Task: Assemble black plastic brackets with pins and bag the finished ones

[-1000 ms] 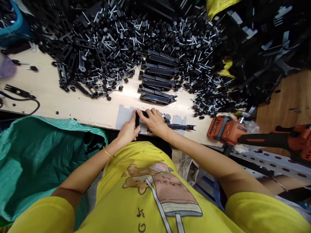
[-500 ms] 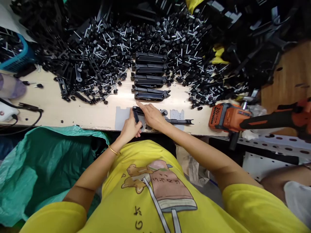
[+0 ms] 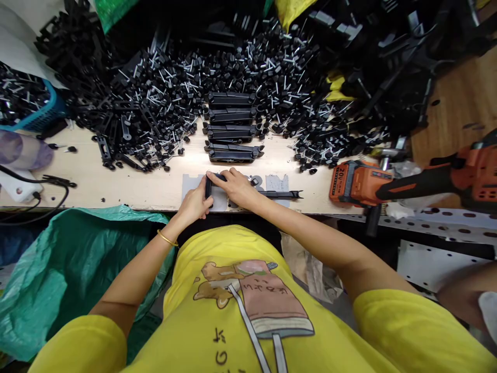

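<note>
My left hand is closed around a short black plastic arm, which points away from me at the bench edge. My right hand reaches in from the right, its fingers gripping the far end of the same assembly, where a second black piece runs under them. How the two pieces join is hidden by the fingers. A long black bar with a forked tip sticks out to the right from beneath my right hand. Under both hands lies a grey plate on the bench. Beyond them, several folded black brackets lie in a stacked row.
Heaps of black-headed screws cover the back of the bench. Flat black links lie at the left. An orange cordless power tool rests at the right. A green sack hangs open below the left edge.
The short black arm has swung from slanted to nearly straight away from me, my left hand turning with it. My right fingers remain at its far end. The whole view has shifted slightly.
</note>
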Motion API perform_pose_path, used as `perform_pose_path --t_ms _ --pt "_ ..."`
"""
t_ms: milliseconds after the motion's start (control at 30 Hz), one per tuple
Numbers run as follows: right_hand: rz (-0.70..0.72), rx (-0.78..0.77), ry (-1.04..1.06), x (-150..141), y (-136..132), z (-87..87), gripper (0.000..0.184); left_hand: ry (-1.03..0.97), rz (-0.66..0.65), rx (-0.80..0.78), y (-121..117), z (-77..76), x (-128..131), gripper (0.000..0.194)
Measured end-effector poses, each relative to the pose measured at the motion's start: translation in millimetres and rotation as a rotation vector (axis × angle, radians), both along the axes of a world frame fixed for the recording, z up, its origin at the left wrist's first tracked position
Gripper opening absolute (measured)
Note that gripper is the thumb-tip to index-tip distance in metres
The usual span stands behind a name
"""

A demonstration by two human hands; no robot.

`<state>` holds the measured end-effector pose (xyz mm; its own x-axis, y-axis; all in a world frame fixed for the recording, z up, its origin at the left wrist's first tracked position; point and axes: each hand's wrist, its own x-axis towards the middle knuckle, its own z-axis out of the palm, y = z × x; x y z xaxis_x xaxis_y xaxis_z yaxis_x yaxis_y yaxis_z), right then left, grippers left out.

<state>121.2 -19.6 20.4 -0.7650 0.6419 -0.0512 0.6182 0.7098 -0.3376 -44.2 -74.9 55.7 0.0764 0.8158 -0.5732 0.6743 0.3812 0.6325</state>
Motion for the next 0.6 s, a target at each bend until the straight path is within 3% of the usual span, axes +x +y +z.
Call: perform_pose_path --t_ms 67,233,300,367,467,533,600 --pt "0.012 0.044 -0.023 -2 -4 -0.3 0.055 0.004 0.031 0.003 -3 -3.6 3 0.075" --pt "0.039 0.095 -0.067 -3 -6 -0.9 0.05 -0.13 0.373 0.003 -7 -16.3 48 0.079" --pt "0.053 0.107 -0.079 -3 -5 -0.5 0.049 -0.157 0.407 0.024 -8 -18.7 54 0.079" --pt "0.063 0.122 -0.088 -3 -5 -0.6 0.049 -0.141 0.302 0.002 -8 -18.0 42 0.08" --pt "0.06 0.121 -0.081 -3 -3 -4.0 0.051 -0.015 0.037 0.009 -3 -13.0 5 0.081" --pt "0.049 0.097 -0.048 -3 0 -7.8 0.052 0.108 -0.095 0.181 6 -9.4 -17 0.079" --pt "0.037 0.067 0.025 -4 2 -10.1 0.053 0.168 -0.19 0.39 19 -7.1 -29 0.061"
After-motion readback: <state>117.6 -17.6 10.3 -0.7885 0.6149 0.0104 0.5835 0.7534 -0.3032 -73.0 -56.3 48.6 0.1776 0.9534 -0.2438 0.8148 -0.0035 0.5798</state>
